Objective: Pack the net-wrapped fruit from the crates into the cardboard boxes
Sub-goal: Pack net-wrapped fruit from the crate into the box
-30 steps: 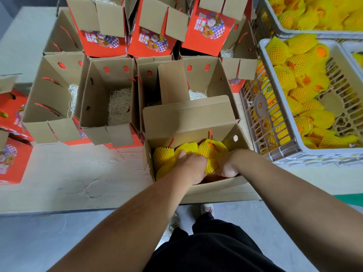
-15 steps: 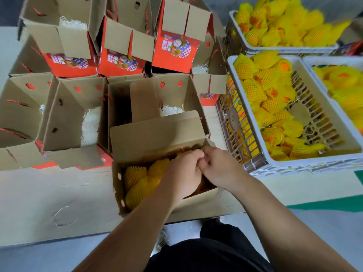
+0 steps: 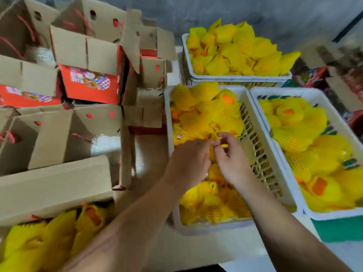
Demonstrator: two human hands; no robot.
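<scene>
Both my hands are over the middle white crate (image 3: 168, 114), which holds several orange fruits in yellow foam nets (image 3: 204, 110). My left hand (image 3: 188, 163) and my right hand (image 3: 231, 160) meet fingertip to fingertip and pinch the yellow net of one fruit (image 3: 211, 156) lying between them in the crate. At the lower left stands an open cardboard box (image 3: 55, 189) with net-wrapped fruit (image 3: 59, 232) inside it. The picture is motion-blurred.
Two more white crates of netted fruit stand at the back (image 3: 235, 76) and at the right (image 3: 334, 214). Open cardboard boxes (image 3: 51, 140) with white shredded padding, and red printed boxes (image 3: 90, 83), crowd the left side. A green strip (image 3: 337, 228) lies by the right crate.
Both hands left the fruit-filled box and moved right into the middle crate, where they now pinch a netted fruit. The view swung right with them.
</scene>
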